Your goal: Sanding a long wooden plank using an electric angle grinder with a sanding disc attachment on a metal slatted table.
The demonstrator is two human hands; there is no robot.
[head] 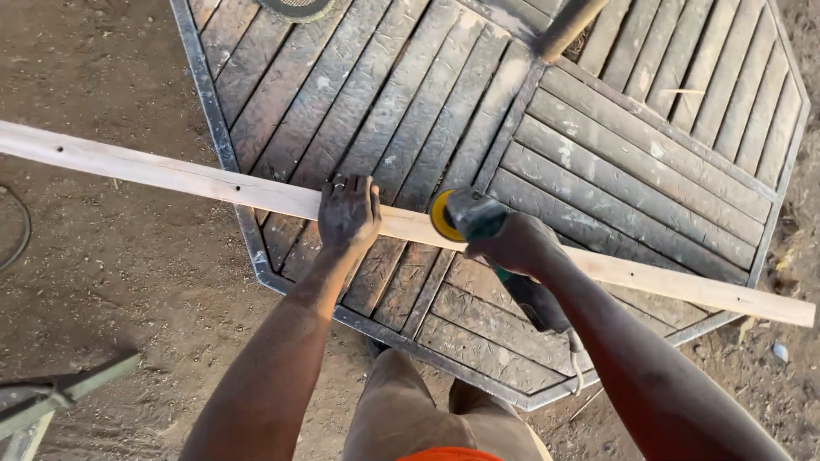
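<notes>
Head view: a long, pale wooden batten (213, 183) lies diagonally across an octagonal slatted counter (649, 162), its left end projecting well past the counter edge over bare brown earth and its right end reaching just beyond the far right rim. The left hand (348, 212) presses flat on the batten near mid-length, fingers spread over the top face; its grip is a downward clamp on the wood, not a closed fist. The right hand (517, 245) is closed around the body of a handheld power sander (468, 215), whose yellow disc (442, 216) meets the batten just to the right of the left hand. Judged from the surface, the work appears to be partway through: the wood looks evenly pale and fairly clean along its length, with a few small dark holes or knots, and no clear boundary between finished and unfinished sections can be told. The counter is dark metal framing with worn, scuffed, grey-streaked slats set in angled panels. A round metal pole (568, 27) rises near the counter's upper centre. A cable (19, 230) curves on the ground at left.
</notes>
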